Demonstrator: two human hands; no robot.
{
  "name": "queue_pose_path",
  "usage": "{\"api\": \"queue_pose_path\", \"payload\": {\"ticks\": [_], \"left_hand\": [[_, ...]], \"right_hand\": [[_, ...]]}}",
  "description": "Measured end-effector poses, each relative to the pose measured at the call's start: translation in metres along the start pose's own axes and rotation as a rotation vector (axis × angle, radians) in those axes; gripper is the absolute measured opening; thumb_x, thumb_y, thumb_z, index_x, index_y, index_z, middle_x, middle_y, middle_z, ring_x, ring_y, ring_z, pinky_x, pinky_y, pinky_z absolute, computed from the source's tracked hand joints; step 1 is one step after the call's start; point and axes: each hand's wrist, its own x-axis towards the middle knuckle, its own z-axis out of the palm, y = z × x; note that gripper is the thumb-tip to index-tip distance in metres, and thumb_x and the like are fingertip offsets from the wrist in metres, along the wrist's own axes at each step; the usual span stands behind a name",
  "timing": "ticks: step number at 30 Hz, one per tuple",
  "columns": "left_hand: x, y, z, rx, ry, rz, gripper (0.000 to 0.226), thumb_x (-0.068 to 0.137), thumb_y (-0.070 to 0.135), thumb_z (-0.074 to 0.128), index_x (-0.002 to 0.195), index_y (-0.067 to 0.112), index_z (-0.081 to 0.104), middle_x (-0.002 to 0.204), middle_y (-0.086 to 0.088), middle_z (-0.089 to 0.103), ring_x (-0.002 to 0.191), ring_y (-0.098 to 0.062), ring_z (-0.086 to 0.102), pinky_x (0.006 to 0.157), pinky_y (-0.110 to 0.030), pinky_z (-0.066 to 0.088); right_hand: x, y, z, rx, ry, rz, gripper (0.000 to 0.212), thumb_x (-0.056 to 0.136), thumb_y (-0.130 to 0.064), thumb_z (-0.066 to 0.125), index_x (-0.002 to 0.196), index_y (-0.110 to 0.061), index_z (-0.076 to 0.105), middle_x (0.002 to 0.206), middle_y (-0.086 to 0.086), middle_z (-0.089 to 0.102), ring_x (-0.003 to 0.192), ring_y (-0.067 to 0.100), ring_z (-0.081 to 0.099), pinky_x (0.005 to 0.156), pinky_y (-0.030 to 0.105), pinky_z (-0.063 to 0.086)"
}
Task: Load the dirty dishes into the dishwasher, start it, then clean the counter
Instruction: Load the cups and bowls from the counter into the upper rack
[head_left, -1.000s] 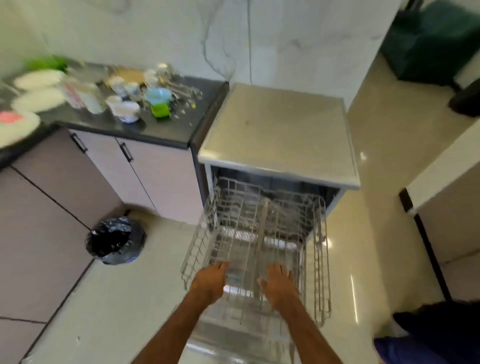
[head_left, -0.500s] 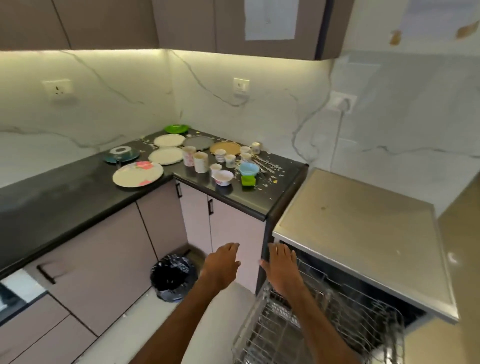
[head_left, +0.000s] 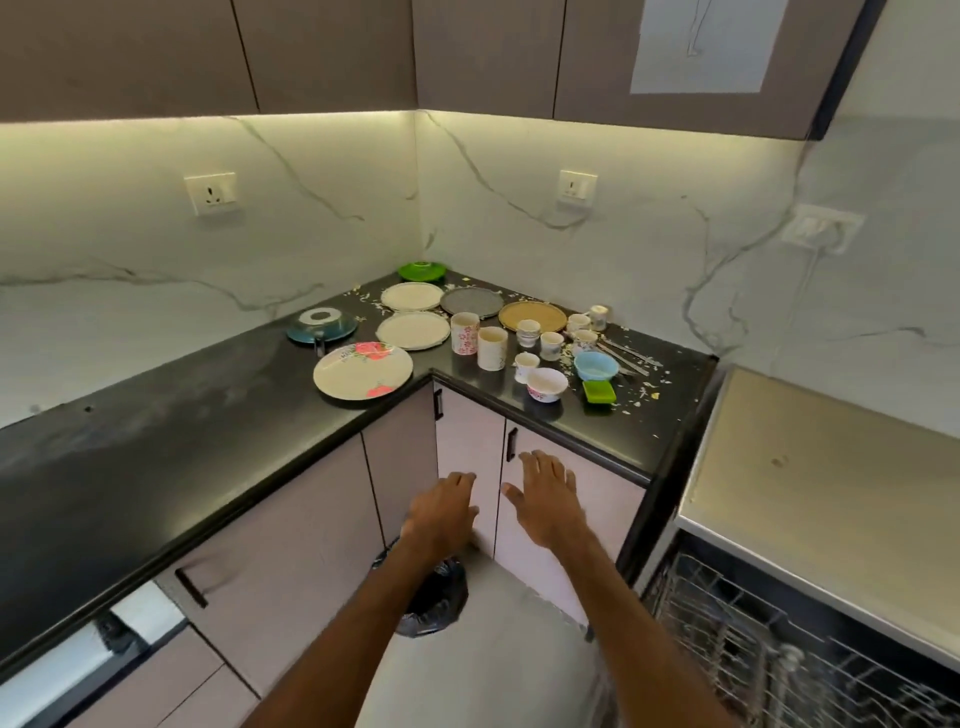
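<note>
Left hand (head_left: 444, 512) and right hand (head_left: 545, 499): both empty, fingers straight and spread, palms down, side by side in the air in front of the cupboard doors (head_left: 470, 457), touching nothing. Black-lined bin (head_left: 436, 597) sits on the floor under the left forearm. Dishwasher rack (head_left: 779, 665) at lower right is pulled out; the part in view is blurred but looks bare. My read: door open, rack out, nothing loaded yet. Every dish sits on the desk (head_left: 156, 441): floral plate (head_left: 362, 371) at the inner corner edge, white bowl (head_left: 546, 384), green tub (head_left: 599, 391), blue bowl (head_left: 596, 365), two mugs (head_left: 492, 348), small cups (head_left: 551, 345), cutlery (head_left: 628, 356). Farther back are flat plates (head_left: 413, 330) and a green dish (head_left: 422, 270) at the wall. Crumbs (head_left: 644, 389) litter the right end. Left to do: load, start, wipe. A second ago both hands were on the rack's front edge; now they are off it and the view has swung from rack to desk.
</note>
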Motion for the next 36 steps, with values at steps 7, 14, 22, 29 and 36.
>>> {"api": "queue_pose_path", "payload": {"ticks": [7, 14, 22, 29, 36], "left_hand": [[0.035, -0.025, -0.001, -0.046, -0.004, 0.014, 0.057, 0.101, 0.036, 0.051, 0.152, 0.021, 0.030, 0.157, -0.002, 0.036, 0.138, -0.023, 0.042, 0.110, -0.043, 0.041], [0.093, -0.014, -0.007, -0.062, 0.031, 0.097, 0.056, 0.100, 0.034, 0.053, 0.151, 0.019, 0.034, 0.155, -0.003, 0.039, 0.137, -0.023, 0.045, 0.108, -0.040, 0.042], [0.201, 0.013, 0.006, -0.071, 0.045, 0.177, 0.051, 0.099, 0.031, 0.056, 0.145, 0.016, 0.042, 0.145, -0.005, 0.050, 0.126, -0.022, 0.054, 0.098, -0.036, 0.048], [0.325, 0.075, 0.016, -0.121, 0.014, 0.237, 0.050, 0.096, 0.032, 0.058, 0.142, 0.019, 0.045, 0.139, -0.004, 0.056, 0.120, -0.023, 0.058, 0.095, -0.042, 0.053], [0.395, 0.094, 0.033, -0.075, -0.007, 0.220, 0.050, 0.097, 0.032, 0.056, 0.144, 0.018, 0.044, 0.143, -0.006, 0.052, 0.125, -0.025, 0.054, 0.099, -0.045, 0.050]], "right_hand": [[0.030, -0.021, 0.012, -0.050, -0.049, 0.015, 0.064, 0.103, -0.049, 0.040, 0.154, -0.016, 0.022, 0.162, 0.011, 0.020, 0.151, 0.030, 0.014, 0.122, 0.053, 0.013], [0.087, 0.020, 0.000, -0.056, -0.032, 0.112, 0.064, 0.101, -0.048, 0.046, 0.153, -0.016, 0.027, 0.160, 0.010, 0.027, 0.149, 0.030, 0.020, 0.122, 0.053, 0.016], [0.184, 0.092, 0.003, -0.030, 0.013, 0.194, 0.064, 0.098, -0.045, 0.055, 0.150, -0.015, 0.034, 0.155, 0.009, 0.035, 0.145, 0.029, 0.029, 0.119, 0.052, 0.024], [0.265, 0.179, -0.019, -0.105, 0.012, 0.249, 0.066, 0.096, -0.044, 0.055, 0.150, -0.014, 0.032, 0.153, 0.012, 0.037, 0.141, 0.029, 0.034, 0.118, 0.049, 0.025], [0.317, 0.241, -0.028, -0.105, -0.062, 0.265, 0.065, 0.095, -0.038, 0.060, 0.149, -0.014, 0.032, 0.156, 0.012, 0.034, 0.144, 0.028, 0.029, 0.120, 0.049, 0.024]]}}
